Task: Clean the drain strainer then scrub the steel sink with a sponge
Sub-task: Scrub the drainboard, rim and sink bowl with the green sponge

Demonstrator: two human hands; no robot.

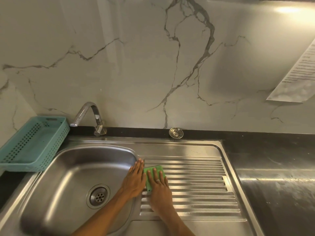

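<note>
At the drainboard's left edge, beside the basin, the right hand (pixel 159 188) presses flat, straight fingers (pixel 154 174) on the green sponge (pixel 160 169), its long axis running front to back, the open left hand (pixel 135 179) resting alongside; the strainer (pixel 176 132) sits on the back ledge

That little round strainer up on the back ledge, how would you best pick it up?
From above, I'd judge. The strainer sits flat on the dark ledge close to the wall, so pinch the small knob at its centre, or the near and side rim; the wall likely blocks fingers from behind.
</note>
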